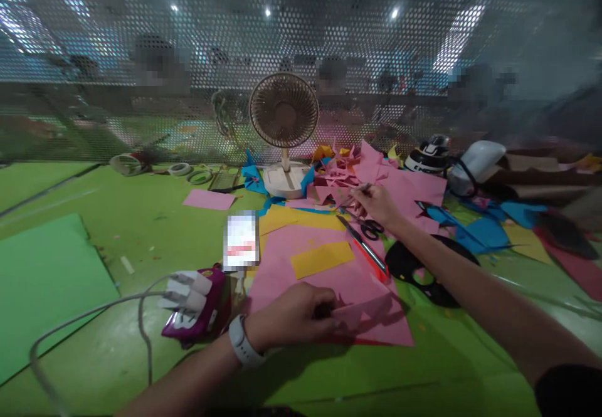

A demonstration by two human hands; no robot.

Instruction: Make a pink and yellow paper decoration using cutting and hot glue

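Near the table's front, my left hand [301, 313], with a white watch [244, 342] on its wrist, pinches a folded piece of pink paper [362, 313]. This piece lies over a larger pink sheet [282, 248]. Farther back, my right hand [376, 204] is closed at the edge of a heap of pink paper scraps [343, 172]. Its fingertips are on a small, thin thing too small to name. Black scissor handles [372, 230] lie just below that hand. A red utility knife [369, 254] with its blade pointing away rests on the pink sheet, beside a yellow paper strip [323, 260].
A small fan [285, 113] stands at the back against a perforated metal screen [188, 110]. Left of the sheet are a phone [241, 241] and a purple power strip [207, 310] with cables. Tape rolls [126, 164], a black disc [399, 260] and blue paper [482, 232] lie around.
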